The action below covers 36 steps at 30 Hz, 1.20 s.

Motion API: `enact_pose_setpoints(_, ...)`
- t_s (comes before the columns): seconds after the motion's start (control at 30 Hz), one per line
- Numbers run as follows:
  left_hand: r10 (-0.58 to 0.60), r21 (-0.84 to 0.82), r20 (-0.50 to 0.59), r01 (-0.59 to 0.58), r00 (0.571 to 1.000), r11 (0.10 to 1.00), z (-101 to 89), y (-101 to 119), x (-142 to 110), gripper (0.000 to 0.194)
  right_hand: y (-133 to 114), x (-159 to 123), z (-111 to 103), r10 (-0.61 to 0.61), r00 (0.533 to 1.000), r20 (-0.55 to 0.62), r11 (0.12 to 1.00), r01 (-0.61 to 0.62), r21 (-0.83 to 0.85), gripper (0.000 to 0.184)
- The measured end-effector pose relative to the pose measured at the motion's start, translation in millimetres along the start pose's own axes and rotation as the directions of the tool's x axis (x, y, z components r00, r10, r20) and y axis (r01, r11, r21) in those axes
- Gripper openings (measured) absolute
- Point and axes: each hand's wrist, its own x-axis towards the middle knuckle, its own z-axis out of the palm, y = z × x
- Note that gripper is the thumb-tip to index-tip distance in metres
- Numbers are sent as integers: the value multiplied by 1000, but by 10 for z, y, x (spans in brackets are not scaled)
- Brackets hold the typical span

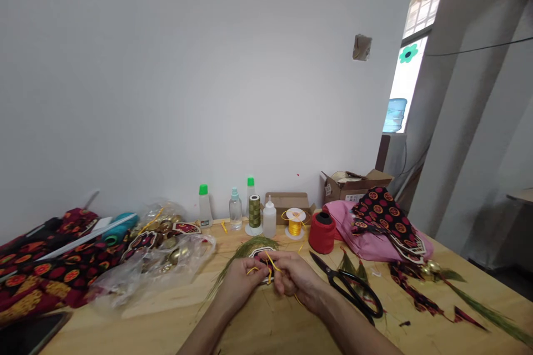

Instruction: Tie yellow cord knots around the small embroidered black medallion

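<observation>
My left hand (pixel 245 280) is closed in a pinch on a small dark fabric piece with a white border (pixel 254 253), low in the middle of the view. Opposite it, my right hand (pixel 298 276) is closed with a thin yellow cord (pixel 272 261) between its fingers. The cord loops over the fabric piece, and a loose end trails below my right hand. Most of the piece is hidden by my fingers. A bundle of thin green fibres (pixel 233 255) lies behind and to the left of my hands, partly under them.
Black scissors (pixel 347 283) lie right of my right hand. Behind stand a yellow cord spool (pixel 295 226), a red thread cone (pixel 322 233), a green spool (pixel 254 212) and a squeeze bottle (pixel 269 218). Plastic bags with gold bells (pixel 175 258) sit left; pink cloth (pixel 343 233) lies right.
</observation>
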Motion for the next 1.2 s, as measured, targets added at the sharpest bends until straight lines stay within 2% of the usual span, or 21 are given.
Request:
enact_pose_setpoints(0.13,12,-87,7,-11,1000,996,-14,-30,22,22,74,34,41,-137,990,-14,937,125,-325,35)
enact_pose_setpoints(0.3,4,-212,129,24,992,977,-32,-61,40,22,166,48,-21,-171,981,-88,807,89,-584,32)
enact_pose_setpoints(0.5,5,-228,167,34,986,973,-32,-37,29,30,79,-29,-7,-316,945,-86,525,99,-845,23)
enact_pose_setpoints(0.6,-16,-205,116,39,993,978,-20,-49,31,30,4,-60,27,-392,916,-81,366,75,-927,20)
enact_pose_setpoints(0.67,-26,-205,69,39,997,978,-8,-64,39,30,-19,-62,40,-409,907,-101,313,36,-949,19)
enact_pose_setpoints(0.97,-111,-295,37,117,993,948,-4,-96,71,32,45,-7,8,-423,883,-204,330,-59,-942,18)
enact_pose_setpoints(1.2,-115,-302,-3,109,993,947,-22,-63,73,32,90,3,-10,-454,876,-160,339,5,-941,16)
